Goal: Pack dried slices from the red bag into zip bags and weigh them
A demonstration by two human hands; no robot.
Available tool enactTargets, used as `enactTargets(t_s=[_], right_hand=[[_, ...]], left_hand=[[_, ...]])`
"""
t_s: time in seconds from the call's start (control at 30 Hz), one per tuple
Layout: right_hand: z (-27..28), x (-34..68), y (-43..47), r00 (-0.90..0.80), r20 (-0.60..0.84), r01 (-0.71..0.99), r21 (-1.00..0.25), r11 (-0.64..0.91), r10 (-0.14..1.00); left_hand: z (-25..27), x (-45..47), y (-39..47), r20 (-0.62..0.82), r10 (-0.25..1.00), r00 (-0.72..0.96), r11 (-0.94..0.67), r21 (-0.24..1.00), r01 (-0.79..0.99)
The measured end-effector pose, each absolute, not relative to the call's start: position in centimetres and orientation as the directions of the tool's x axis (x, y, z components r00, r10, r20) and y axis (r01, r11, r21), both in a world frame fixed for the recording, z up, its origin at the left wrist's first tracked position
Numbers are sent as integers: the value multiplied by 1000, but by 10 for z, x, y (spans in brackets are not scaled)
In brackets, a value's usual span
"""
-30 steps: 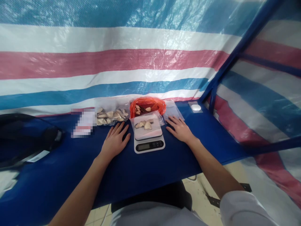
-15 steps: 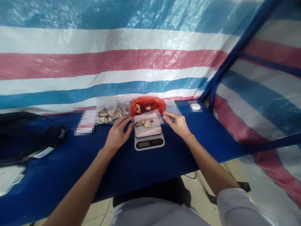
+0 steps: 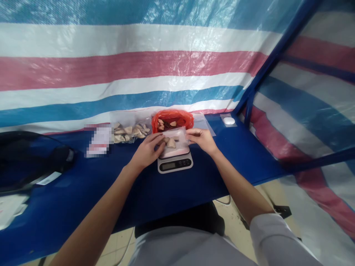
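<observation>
A clear plastic bag (image 3: 180, 137) with a few beige, dried-looking slices (image 3: 171, 143) lies over the pan of a white digital kitchen scale (image 3: 175, 164). My left hand (image 3: 148, 150) grips the bag's left side, thumb and fingers closing at its edge beside the slices. At the upper right corner, my right hand (image 3: 202, 140) pinches the bag between thumb and fingers. Right behind the scale is an open red plastic bag (image 3: 188, 120) with more slices inside. Part of the scale's pan is hidden under the bag and my left fingers. The display is too dim to read.
Filled clear bags of slices (image 3: 128, 133) lie left of the red bag, beside a blurred-out packet (image 3: 99, 141). Flat clear bags (image 3: 206, 125) lie to its right, then a small white object in clear wrap (image 3: 229, 121). A black strapped item (image 3: 55, 159) occupies the blue table's left.
My left hand has moved right onto the bag's edge and slices. My right hand has come in leftward and closed on the bag's corner. The view has shifted slightly.
</observation>
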State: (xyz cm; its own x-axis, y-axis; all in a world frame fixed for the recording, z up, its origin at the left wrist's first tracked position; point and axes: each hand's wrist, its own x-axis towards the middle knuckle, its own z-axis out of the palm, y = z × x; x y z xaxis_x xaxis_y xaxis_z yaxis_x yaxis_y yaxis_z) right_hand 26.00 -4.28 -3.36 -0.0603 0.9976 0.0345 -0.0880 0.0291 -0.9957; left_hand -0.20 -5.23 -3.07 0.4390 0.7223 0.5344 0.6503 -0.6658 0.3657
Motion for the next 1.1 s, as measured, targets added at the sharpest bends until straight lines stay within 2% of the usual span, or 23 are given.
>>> enactTargets(t_s=[0.1,0.27,0.4,0.5,0.73,0.93,1.1], right_hand=[[-31,260,-43,-83,13,-100,-995,5,996],[-25,260,-41,-144,57,-53,-997,49,988],[-11,257,-37,-211,130,12,-991,136,969],[6,254,-34,-268,216,83,-966,246,939],[43,248,-27,-372,348,180,-882,434,861],[49,255,-19,-423,401,190,-838,512,813],[39,264,-18,-278,446,185,-844,503,851]], left_hand=[[-31,-1,-51,534,725,435,-663,373,649],[-27,4,-46,539,735,411,-654,406,638],[-14,13,-39,499,771,396,-621,448,643],[0,23,-32,458,815,355,-572,538,618],[25,34,-20,265,936,233,-338,863,376],[32,31,-23,154,955,253,-212,952,222],[17,39,-25,165,975,152,-165,986,-13]])
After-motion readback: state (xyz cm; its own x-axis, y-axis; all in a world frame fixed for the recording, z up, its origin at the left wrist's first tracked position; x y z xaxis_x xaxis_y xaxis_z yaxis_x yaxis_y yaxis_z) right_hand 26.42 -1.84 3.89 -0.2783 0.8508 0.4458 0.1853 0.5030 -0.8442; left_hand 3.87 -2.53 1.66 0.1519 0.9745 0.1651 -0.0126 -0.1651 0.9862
